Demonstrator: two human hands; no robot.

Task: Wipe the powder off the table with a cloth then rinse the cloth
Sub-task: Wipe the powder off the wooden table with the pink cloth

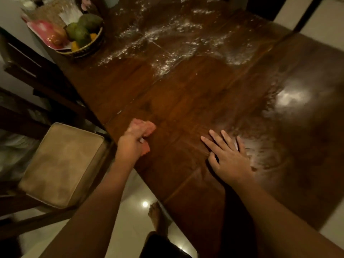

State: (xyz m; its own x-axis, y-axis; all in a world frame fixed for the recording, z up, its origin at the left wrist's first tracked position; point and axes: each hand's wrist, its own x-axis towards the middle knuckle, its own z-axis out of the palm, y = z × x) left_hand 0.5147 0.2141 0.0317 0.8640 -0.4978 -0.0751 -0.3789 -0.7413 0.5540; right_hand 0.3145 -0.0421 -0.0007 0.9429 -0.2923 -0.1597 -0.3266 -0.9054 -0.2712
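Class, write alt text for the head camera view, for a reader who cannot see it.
At a dark wooden table, a person's left hand grips a bunched pink cloth near the left edge, while the right hand lies flat on the wood. White powder streaks the far half, and a basket of fruit stands at the far left.

We see a dim, warm-toned scene, soft and blurry throughout. Bright glare sits on the wooden table (290,98) and the floor tile (145,204). Straight lines bend near the edges.

Glossy dark wood table (186,101), white powder (167,38) dusted; woven basket (83,51).
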